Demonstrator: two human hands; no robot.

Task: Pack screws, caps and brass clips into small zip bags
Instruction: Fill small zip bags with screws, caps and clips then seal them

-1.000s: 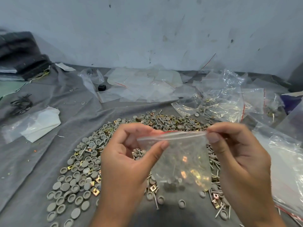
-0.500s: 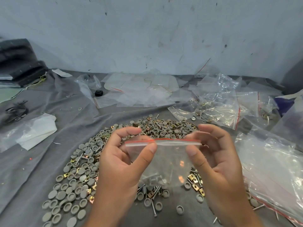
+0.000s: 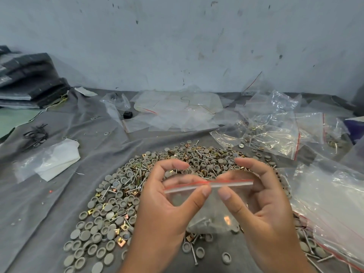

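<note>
I hold a small clear zip bag (image 3: 213, 215) with a red-lined zip strip in front of me, above the pile. My left hand (image 3: 167, 211) pinches the strip near its middle between thumb and fingers. My right hand (image 3: 262, 209) pinches the strip just to the right, thumb almost touching the left thumb. Caps, a screw and a brass clip sit in the bag's bottom. Below lies a wide pile of grey caps (image 3: 106, 209), mixed with brass clips (image 3: 120, 242) and screws (image 3: 194, 255), on grey cloth (image 3: 39, 213).
Filled zip bags (image 3: 275, 134) lie at the right, with a large clear bag (image 3: 334, 203) at the right edge. Empty flat bags (image 3: 177, 113) rest at the back. A white packet (image 3: 53, 162) and dark clips (image 3: 35, 134) lie left, and folded dark cloth (image 3: 29, 79) far left.
Both thumbs have slid along the zip strip towards its middle and now nearly meet. The bag has come lower and closer to me.
</note>
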